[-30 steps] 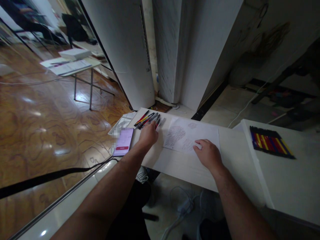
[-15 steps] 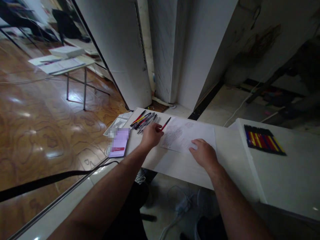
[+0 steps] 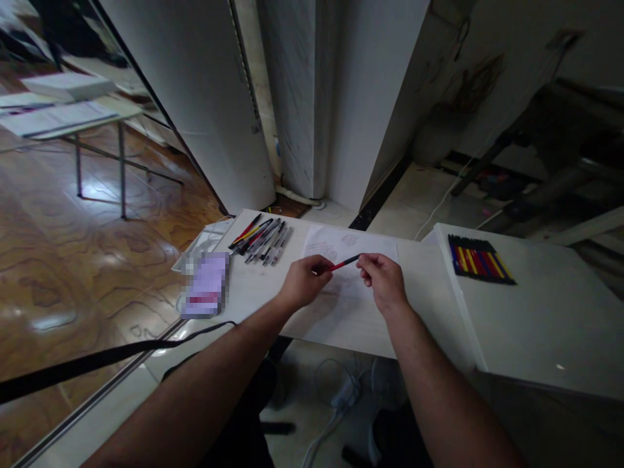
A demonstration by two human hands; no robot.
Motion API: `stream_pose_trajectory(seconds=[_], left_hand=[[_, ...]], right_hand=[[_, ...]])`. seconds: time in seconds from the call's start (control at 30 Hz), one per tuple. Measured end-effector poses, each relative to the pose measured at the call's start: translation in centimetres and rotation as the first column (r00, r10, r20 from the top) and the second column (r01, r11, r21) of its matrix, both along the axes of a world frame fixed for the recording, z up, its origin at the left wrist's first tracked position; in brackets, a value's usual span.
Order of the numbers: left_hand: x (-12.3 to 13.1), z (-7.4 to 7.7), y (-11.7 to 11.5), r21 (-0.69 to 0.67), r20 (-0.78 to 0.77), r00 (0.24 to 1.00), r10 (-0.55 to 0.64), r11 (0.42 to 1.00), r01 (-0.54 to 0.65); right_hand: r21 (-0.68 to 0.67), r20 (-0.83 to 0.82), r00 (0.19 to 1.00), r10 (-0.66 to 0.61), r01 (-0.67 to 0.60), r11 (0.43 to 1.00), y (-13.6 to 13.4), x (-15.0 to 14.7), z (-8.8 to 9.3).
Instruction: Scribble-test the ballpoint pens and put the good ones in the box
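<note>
Both hands meet over the paper (image 3: 351, 240), with one red-and-black pen (image 3: 345, 263) strung between them. The left hand (image 3: 307, 283) pinches the red part of the pen, its fingers narrow around it. The right hand (image 3: 383, 276) has thumb and fingers drawn together on the black end, so the pen spans the gap, pointing between two and three o'clock. The paper lies flat on the white surface (image 3: 341, 322) and carries patches of marks, too faint from here to call writing or drawing for certain.

Reckoned from the held pen, the loose pens (image 3: 260, 240) lie between nine and ten o'clock, fanned in a heap: black, clear, red and yellow ones, some touching. Beyond them, at nine o'clock, is the phone (image 3: 205, 286), its screen blurred. At three o'clock a flat pen set (image 3: 480, 259) with black, red, yellow and blue stripes rests on a neighbouring white cabinet (image 3: 536, 318). Toward ten o'clock, well apart, a folding table (image 3: 129, 110) stands on the wooden floor (image 3: 160, 175) with a white box (image 3: 68, 84) on it. Cables (image 3: 319, 442) trail below, at six o'clock.
</note>
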State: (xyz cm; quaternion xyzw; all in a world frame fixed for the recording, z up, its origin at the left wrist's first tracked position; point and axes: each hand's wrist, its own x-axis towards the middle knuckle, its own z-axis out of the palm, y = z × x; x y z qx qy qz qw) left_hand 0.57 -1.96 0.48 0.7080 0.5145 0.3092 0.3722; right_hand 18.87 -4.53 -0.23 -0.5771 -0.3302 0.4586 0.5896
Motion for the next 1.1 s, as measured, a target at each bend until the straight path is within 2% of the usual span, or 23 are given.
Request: stream_pose_trajectory(seconds=[0.27,0.5,0.8,1.1], left_hand=[[0.6,0.1,-0.8,0.155,-0.064,0.998,0.01,0.988,0.0],[0.7,-0.2,-1.2,0.221,-0.073,0.997,-0.012,0.975,0.028],[0.6,-0.1,-1.2,0.194,-0.081,0.995,-0.063,0.978,0.077],[0.7,0.4,-1.1,0.077,-0.106,0.992,-0.072,0.994,0.081]], right_hand=[[-0.011,-0.154,0.987,-0.044,0.043,0.999,0.2,-0.6,0.2],[-0.009,-0.146,0.987,-0.062,0.062,0.998,0.2,-0.6,0.1],[0.035,-0.086,0.996,-0.035,0.038,0.999,0.1,-0.4,0.1],[0.086,-0.075,0.997,0.012,-0.006,0.996,0.1,-0.2,0.2]])
